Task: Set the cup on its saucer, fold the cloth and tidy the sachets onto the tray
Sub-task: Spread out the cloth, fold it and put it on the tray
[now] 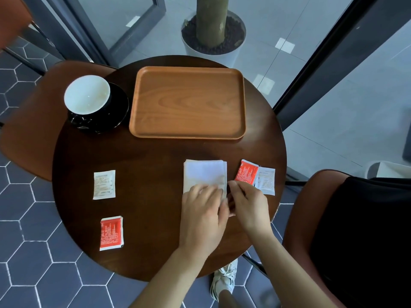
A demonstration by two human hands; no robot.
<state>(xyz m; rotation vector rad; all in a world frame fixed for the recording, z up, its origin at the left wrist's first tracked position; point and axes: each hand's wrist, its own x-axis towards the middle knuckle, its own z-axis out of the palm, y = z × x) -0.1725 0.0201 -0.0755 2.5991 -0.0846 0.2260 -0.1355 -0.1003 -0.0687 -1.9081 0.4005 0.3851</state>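
A black cup (87,101) with a white inside stands on its black saucer (120,107) at the table's far left. The wooden tray (189,130) lies bare beside it. A white cloth (204,172), folded into a narrow rectangle, lies near the table's right side. My left hand (202,210) presses flat on its near end. My right hand (246,203) pinches the cloth's near right edge. A red sachet (245,171) and a white sachet (265,180) lie right of the cloth. Another white sachet (104,184) and red sachet (111,233) lie at the left.
The round dark wooden table (151,178) has brown chairs at the left (33,130) and right (298,218). A potted tree (212,34) stands on the floor beyond the tray. Glass doors with dark frames surround the far side.
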